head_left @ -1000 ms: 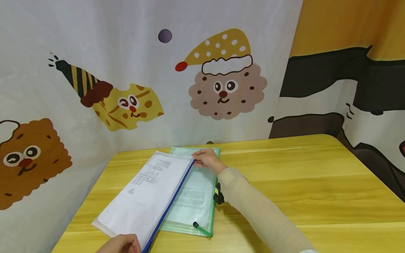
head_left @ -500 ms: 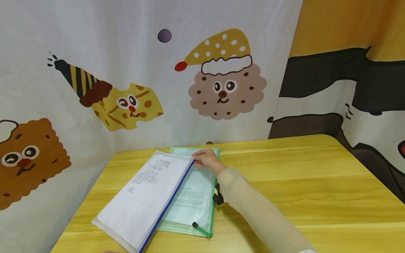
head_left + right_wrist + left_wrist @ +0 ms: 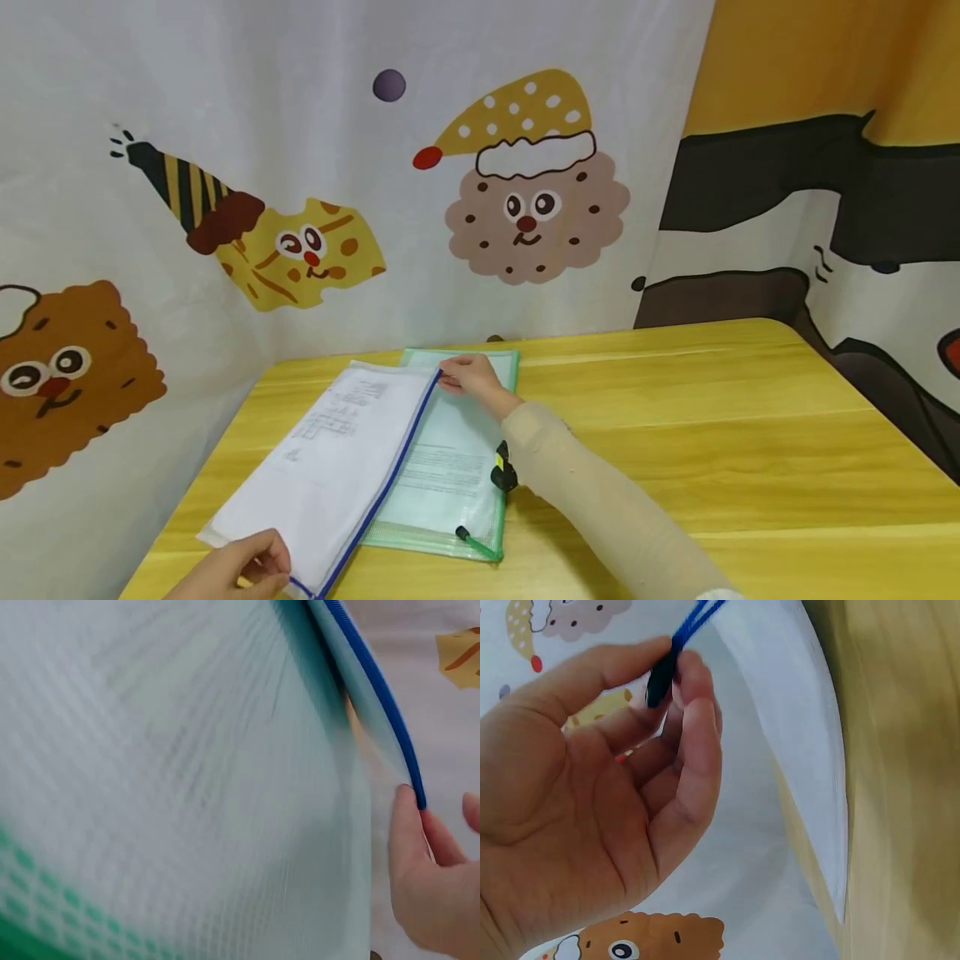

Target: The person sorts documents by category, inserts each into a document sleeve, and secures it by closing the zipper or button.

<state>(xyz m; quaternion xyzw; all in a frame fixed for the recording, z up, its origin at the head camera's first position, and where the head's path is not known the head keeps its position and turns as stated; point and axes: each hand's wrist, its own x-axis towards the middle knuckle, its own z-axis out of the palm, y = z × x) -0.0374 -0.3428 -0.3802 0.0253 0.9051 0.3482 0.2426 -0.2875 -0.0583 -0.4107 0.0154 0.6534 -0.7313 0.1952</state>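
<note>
A clear zip document pouch with a blue zipper edge (image 3: 322, 467) and printed white sheets inside is tilted over a green-edged zip pouch (image 3: 457, 442) on the table. My right hand (image 3: 476, 383) pinches the far end of the blue zipper; the right wrist view shows thumb and fingers at its tip. My left hand (image 3: 240, 567), at the near corner, pinches a dark zipper pull (image 3: 661, 681) on a blue cord (image 3: 697, 621). The green pouch lies beneath, partly covered, with its own green pull cord (image 3: 480, 546) at the near right corner.
The wood-patterned table (image 3: 690, 433) extends to the right of the pouches. A white curtain (image 3: 322, 125) with cartoon prints hangs behind it. A black wrist device (image 3: 504, 468) sits beneath the right sleeve (image 3: 600, 492).
The blue-zip pouch and my right hand have shifted slightly left. My left hand dropped almost out of the head view, then came back up at the near corner with the zipper pull pinched.
</note>
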